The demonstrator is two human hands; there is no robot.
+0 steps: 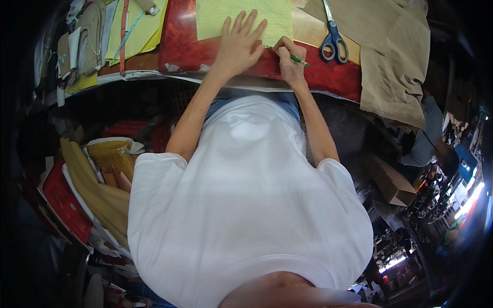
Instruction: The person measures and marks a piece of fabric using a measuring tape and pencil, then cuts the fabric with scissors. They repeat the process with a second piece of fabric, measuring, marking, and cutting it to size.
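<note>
A sheet of yellow lined paper (221, 20) lies on the red tabletop (185, 51). My left hand (239, 49) rests with its fingers spread over the paper's lower part. At the paper's lower right edge, my right hand (291, 61) is closed around a green pencil (299, 61), its tip end near the sheet and its back end sticking out to the right. To the right of that hand lie scissors (334, 43) with dark blue handles, blades pointing away from me.
Brown cloth (393, 66) drapes over the table's right end. On the left are more yellow sheets (136, 33), a red strip (123, 38) and grey-brown cut pieces (92, 38). Below stand fabric rolls (97, 190) and, at right, a cardboard box (389, 179). Another person (429, 133) is beyond the cloth.
</note>
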